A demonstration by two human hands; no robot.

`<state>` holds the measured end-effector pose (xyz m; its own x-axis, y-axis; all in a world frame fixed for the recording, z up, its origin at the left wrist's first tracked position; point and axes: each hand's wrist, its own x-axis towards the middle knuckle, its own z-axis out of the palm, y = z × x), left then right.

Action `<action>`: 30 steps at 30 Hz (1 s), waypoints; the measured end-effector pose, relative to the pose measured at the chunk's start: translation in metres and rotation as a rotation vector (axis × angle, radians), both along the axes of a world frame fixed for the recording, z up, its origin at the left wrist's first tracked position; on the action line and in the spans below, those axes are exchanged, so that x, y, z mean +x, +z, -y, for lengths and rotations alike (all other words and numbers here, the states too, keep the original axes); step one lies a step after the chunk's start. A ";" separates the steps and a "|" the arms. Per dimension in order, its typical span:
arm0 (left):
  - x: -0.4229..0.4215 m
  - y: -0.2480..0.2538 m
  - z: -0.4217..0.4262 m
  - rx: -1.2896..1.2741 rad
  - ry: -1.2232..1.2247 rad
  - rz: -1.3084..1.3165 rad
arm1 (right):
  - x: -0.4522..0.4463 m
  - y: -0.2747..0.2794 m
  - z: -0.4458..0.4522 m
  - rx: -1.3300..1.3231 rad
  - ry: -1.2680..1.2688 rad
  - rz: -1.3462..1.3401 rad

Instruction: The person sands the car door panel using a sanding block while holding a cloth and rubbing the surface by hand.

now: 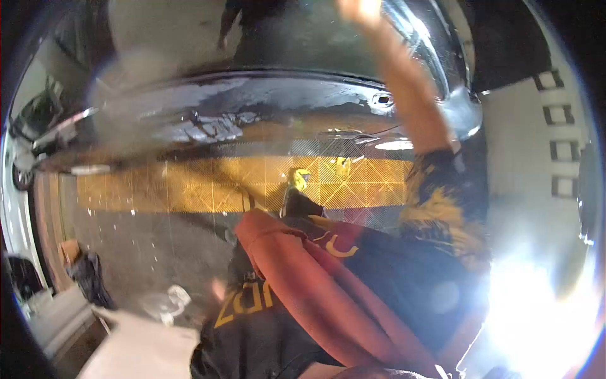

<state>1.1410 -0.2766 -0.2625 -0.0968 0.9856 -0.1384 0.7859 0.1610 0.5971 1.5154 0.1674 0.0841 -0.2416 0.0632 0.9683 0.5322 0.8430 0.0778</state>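
Observation:
My right arm stretches up along the side of a wet dark car (284, 95). My right hand (363, 9) is at the top edge of the view, near the car's window glass (303, 38). It is overexposed and smeared, so its fingers do not show clearly. A small blurred patch of skin by my dark shirt may be part of my left hand (218, 289); its fingers cannot be made out. A reddish-brown cloth (297, 265) hangs over my chest, touched by neither visible hand.
A door handle (382, 99) and side mirror (462, 112) stick out from the car. Yellow floor tiles (233, 183) run beside it, with a yellow-and-black shoe (302, 179) on them. A whitish crumpled item (178, 294) lies lower left. A bright light (543, 322) glares lower right.

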 end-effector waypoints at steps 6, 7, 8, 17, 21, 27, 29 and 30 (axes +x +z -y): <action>-0.089 -0.040 0.130 -0.688 -0.139 0.176 | 0.027 -0.399 0.293 -1.505 -0.485 -0.219; -0.104 -0.034 0.128 -0.731 -0.166 0.175 | 0.035 -0.476 0.359 -1.783 -0.662 -0.182; -0.117 -0.028 0.119 -0.753 -0.203 0.164 | 0.055 -0.521 0.417 -1.951 -0.486 -0.184; -0.023 0.077 -0.127 -0.474 -0.805 -0.011 | 0.056 -0.543 0.446 -1.954 -0.751 -0.211; 0.201 0.095 -0.252 0.233 -1.307 -0.181 | 0.040 -0.578 0.418 -1.872 -0.524 -0.442; 0.529 0.096 -0.383 0.921 -1.703 -0.697 | -0.002 -0.613 0.459 -1.858 -0.628 -0.679; 0.626 0.153 -0.373 0.523 -1.704 -0.830 | 0.007 -0.559 0.455 -1.955 -0.608 -0.893; 0.663 0.106 -0.404 0.858 -1.649 -0.459 | 0.004 -0.558 0.459 -1.939 -0.633 -1.000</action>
<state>1.8043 0.1278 -0.1569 0.9875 -0.0955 0.1251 -0.0737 -0.9829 -0.1685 1.5190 -0.2917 -0.4743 0.5451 0.6164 -0.5683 0.0097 -0.6824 -0.7309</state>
